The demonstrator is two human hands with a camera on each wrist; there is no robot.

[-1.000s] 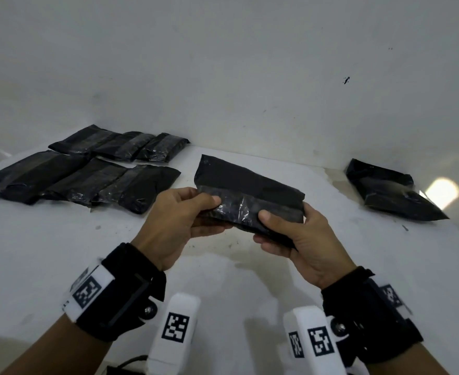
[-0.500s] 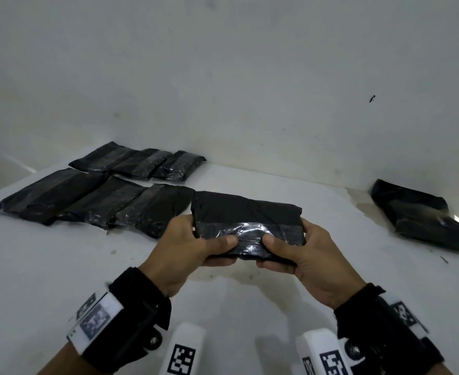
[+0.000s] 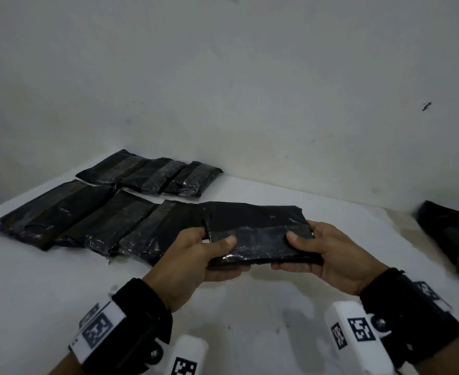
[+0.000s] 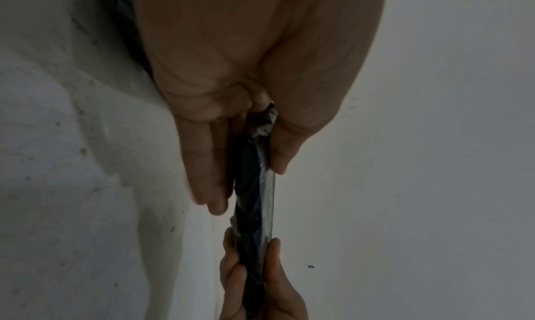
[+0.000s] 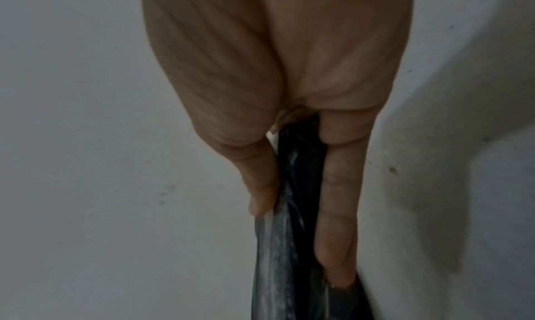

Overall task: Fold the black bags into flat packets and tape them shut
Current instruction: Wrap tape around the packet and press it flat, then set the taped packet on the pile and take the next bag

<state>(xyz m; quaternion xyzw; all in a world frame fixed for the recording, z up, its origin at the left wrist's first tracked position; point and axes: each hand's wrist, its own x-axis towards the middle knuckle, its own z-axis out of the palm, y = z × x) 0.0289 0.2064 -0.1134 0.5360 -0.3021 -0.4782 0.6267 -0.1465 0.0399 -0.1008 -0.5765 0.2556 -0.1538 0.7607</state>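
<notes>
A folded black packet with a glossy tape strip along its near edge is held level above the white table. My left hand pinches its left end, thumb on top and fingers beneath. My right hand pinches the right end the same way. The left wrist view shows the packet edge-on between my left thumb and fingers, with the right hand gripping the far end. In the right wrist view the packet runs between my right thumb and fingers.
Several taped black packets lie in two rows at the left, a near row and a far row by the white wall. Another black bag lies at the right edge of the table.
Both hands have carried the packet leftward and lowered it toward the near row of packets, turning it from tilted to level. The grips on both ends are unchanged.
</notes>
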